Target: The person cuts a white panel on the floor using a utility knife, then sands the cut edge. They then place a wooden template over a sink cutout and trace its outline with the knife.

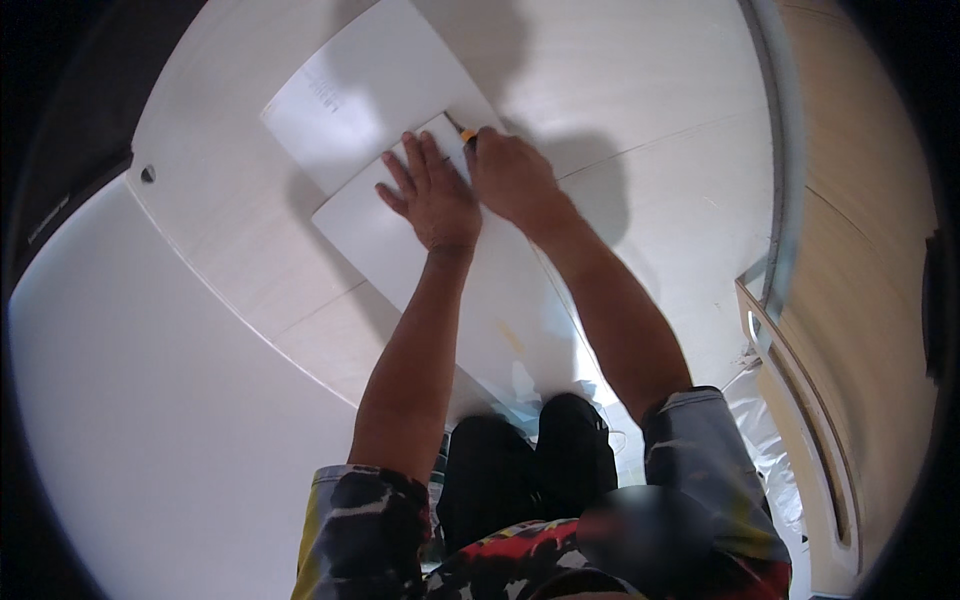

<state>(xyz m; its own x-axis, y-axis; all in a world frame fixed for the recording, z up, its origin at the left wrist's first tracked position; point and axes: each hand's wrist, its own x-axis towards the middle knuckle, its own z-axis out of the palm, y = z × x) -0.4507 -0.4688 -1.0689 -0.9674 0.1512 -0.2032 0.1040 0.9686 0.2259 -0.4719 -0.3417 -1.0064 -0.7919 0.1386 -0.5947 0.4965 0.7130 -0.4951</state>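
My left hand (440,205) lies flat with its fingers spread on a white sheet or panel (365,225), near its far corner. Close beside it, my right hand (512,178) is closed around a utility knife (467,134) with a yellow part. The knife's tip reaches toward the panel's far corner; whether the blade touches it I cannot tell. Beneath that panel and stretching farther away is another glossy white sheet (400,65) with faint print on it. Most of the knife's handle is hidden in my fist.
The sheets rest on a pale surface (660,70) with thin seams. A smooth white surface (150,400) fills the lower left, and a dark object (70,90) stands at the upper left. Light wood panelling (870,240), a slotted wooden piece (810,430) and clear plastic (760,425) are at the right.
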